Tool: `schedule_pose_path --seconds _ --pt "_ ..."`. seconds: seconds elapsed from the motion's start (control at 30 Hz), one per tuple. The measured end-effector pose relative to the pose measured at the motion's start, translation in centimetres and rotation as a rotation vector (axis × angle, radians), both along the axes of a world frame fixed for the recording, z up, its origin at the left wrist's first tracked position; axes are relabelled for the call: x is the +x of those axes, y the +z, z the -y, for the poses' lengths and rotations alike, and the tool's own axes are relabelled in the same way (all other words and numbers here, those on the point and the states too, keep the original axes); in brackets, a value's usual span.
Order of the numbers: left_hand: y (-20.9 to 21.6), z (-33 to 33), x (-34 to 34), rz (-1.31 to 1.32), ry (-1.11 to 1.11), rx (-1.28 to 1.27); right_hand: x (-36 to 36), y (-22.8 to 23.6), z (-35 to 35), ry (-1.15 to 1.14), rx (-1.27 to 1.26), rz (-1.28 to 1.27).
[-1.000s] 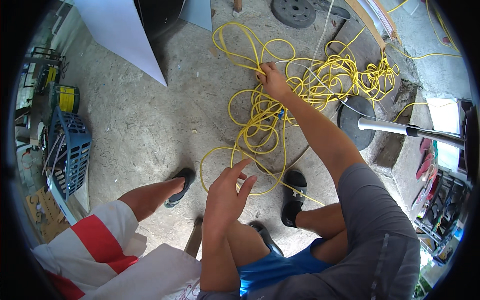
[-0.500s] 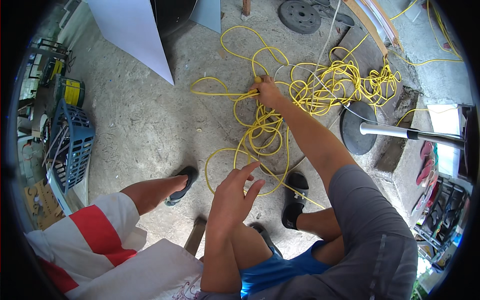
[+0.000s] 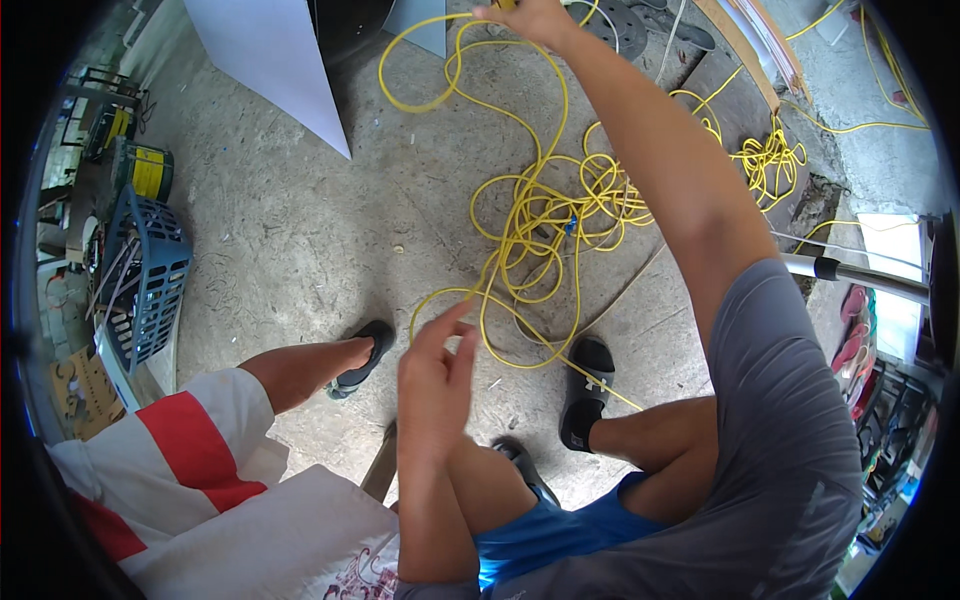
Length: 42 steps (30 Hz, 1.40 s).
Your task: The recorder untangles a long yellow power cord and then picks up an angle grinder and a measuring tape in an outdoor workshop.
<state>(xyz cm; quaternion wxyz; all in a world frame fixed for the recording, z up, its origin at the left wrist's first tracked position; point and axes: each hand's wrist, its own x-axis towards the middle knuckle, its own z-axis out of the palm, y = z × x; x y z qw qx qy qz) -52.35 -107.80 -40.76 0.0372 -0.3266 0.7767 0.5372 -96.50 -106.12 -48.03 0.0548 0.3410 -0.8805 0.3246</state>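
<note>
My right hand is stretched far forward at the top edge of the view, closed on a yellow cord. A loop of the cord hangs to the left of that hand, and other strands run from it down to a loose tangle on the concrete floor. Some blue shows within the tangle. Part of the hand and the gripped piece is cut off by the picture's edge. My left hand is raised near my knees, above the near loops. Its index finger and thumb stand apart, and nothing is in it.
Another person's leg and red-and-white shorts are close on the left. A blue basket stands beyond. White panels lean at the top. At right are a metal pole, more bunched cord and several pink slippers.
My right hand has moved forward and up, drawing the cord with it, so loops have lifted and stretched out of the tangle. My left hand has shifted slightly left and down.
</note>
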Motion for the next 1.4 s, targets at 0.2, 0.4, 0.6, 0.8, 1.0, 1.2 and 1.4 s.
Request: schedule_pose_path --seconds 0.2,0.4,0.6,0.8,1.0,1.2,1.4 --pt "-2.5 2.1 0.4 -0.002 -0.006 -0.149 4.6 -5.0 -3.7 0.065 0.100 -0.222" --pt "-2.0 2.8 0.1 -0.026 -0.008 -0.162 20.8 -10.1 -9.1 0.630 0.750 0.358" --pt "-3.3 2.6 -1.1 -0.064 -0.031 -0.128 25.4 -14.5 -9.5 0.581 0.730 0.442" --pt "-5.0 4.0 -0.6 -0.073 -0.034 -0.150 24.1 -14.3 -8.2 0.587 0.983 0.240" --pt "-4.9 4.5 0.2 -0.047 -0.100 -0.267 12.0 -3.8 -7.0 0.483 0.545 0.192" --pt "-4.9 3.7 0.0 0.017 -0.194 -0.261 1.8 9.4 -6.2 -0.318 -0.033 0.184" --pt "-4.2 3.2 0.0 0.117 -0.180 -0.141 9.5 1.5 -7.9 0.122 0.387 0.116"
